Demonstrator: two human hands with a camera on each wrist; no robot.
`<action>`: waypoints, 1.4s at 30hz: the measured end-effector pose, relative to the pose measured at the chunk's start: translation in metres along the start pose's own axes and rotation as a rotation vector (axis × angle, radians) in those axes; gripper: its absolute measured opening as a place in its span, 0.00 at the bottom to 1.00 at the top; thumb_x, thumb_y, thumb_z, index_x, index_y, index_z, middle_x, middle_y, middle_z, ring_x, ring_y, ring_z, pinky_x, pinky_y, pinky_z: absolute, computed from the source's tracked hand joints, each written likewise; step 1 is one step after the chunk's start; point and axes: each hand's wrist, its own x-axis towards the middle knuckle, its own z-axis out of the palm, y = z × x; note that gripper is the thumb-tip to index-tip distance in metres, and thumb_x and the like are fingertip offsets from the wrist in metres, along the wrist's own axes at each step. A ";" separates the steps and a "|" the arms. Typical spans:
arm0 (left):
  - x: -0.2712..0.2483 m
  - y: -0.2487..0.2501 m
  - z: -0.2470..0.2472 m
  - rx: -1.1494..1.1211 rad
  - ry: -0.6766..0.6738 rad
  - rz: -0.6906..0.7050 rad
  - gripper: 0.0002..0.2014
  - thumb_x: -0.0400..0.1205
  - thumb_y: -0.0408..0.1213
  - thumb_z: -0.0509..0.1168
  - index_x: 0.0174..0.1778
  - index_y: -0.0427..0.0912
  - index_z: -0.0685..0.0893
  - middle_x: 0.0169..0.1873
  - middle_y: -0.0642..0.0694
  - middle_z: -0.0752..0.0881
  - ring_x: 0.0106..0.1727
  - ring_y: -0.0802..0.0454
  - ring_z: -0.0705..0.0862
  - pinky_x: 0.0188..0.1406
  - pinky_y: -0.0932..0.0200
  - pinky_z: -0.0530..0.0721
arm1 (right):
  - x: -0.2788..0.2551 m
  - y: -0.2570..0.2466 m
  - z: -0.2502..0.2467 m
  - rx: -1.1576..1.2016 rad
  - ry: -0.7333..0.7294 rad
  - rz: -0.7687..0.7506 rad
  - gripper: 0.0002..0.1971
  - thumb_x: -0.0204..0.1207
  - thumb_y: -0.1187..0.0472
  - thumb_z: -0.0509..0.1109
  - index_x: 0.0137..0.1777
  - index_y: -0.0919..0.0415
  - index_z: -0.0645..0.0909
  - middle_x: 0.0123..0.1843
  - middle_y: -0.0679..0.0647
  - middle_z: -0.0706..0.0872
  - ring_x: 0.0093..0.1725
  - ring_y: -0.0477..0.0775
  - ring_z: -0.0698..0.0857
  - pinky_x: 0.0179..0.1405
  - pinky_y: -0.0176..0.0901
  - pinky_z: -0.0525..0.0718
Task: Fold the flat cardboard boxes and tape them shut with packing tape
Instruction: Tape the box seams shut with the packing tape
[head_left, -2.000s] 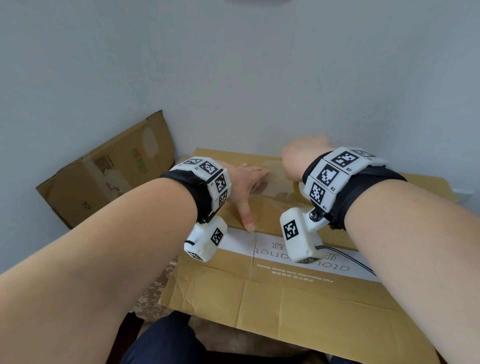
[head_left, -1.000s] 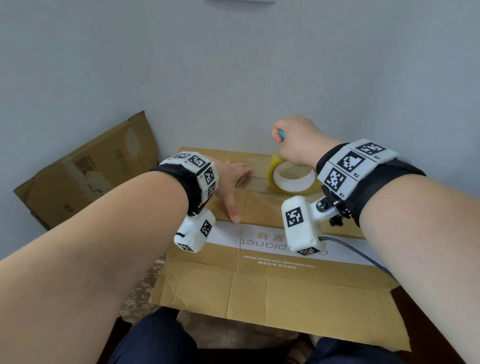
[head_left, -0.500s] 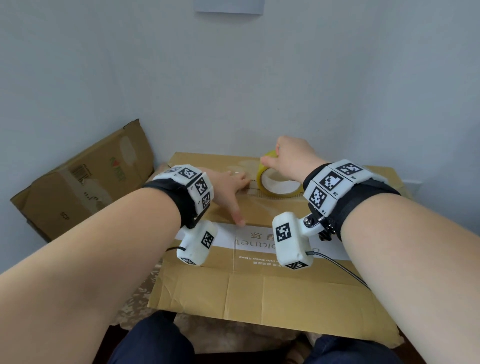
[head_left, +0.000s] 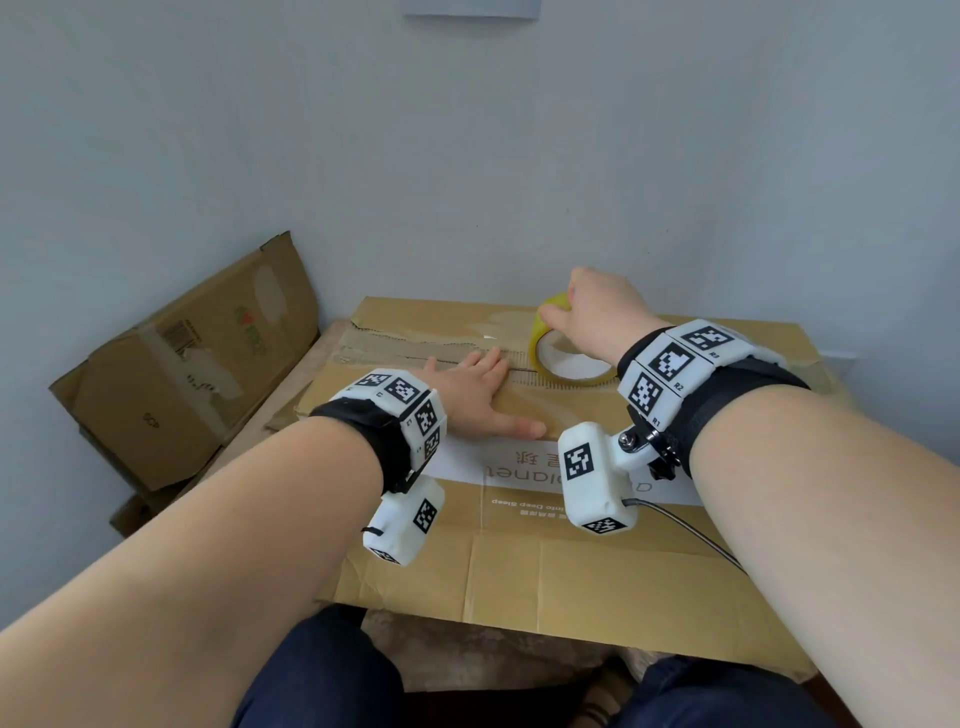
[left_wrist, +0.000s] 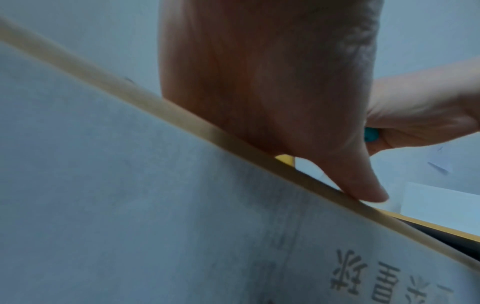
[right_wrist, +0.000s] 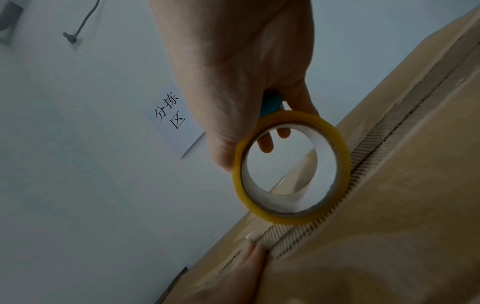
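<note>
Cardboard box (head_left: 171, 374) leaning left, wall sign (right_wrist: 170, 121)

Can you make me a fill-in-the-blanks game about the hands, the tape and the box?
1. The right hand holds a roll of ____ tape.
2. The left hand presses ____ on the box, fingers straight.
3. The roll stands on the box's middle ____, where two flaps meet.
4. A second cardboard box leans against the ____.

Missing words: yellow; flat; seam; wall
</note>
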 end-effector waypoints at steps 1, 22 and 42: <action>-0.002 -0.005 0.000 -0.014 0.000 -0.023 0.53 0.71 0.77 0.46 0.83 0.46 0.37 0.83 0.52 0.35 0.83 0.54 0.38 0.78 0.29 0.42 | 0.000 0.000 0.000 0.003 0.001 0.002 0.11 0.81 0.54 0.61 0.49 0.63 0.69 0.41 0.56 0.75 0.45 0.61 0.75 0.40 0.46 0.70; -0.027 -0.102 0.014 -0.108 0.160 -0.504 0.51 0.74 0.76 0.43 0.84 0.41 0.42 0.84 0.48 0.43 0.84 0.51 0.46 0.77 0.31 0.51 | -0.003 0.003 0.007 0.017 0.119 -0.003 0.12 0.80 0.55 0.60 0.48 0.65 0.68 0.47 0.63 0.77 0.48 0.64 0.75 0.42 0.49 0.70; -0.004 0.011 -0.008 -0.018 0.073 -0.133 0.55 0.68 0.80 0.48 0.84 0.47 0.44 0.84 0.52 0.41 0.84 0.49 0.40 0.76 0.26 0.45 | -0.016 0.043 0.000 0.220 0.193 0.102 0.34 0.75 0.36 0.66 0.63 0.69 0.72 0.61 0.64 0.79 0.60 0.64 0.78 0.55 0.49 0.73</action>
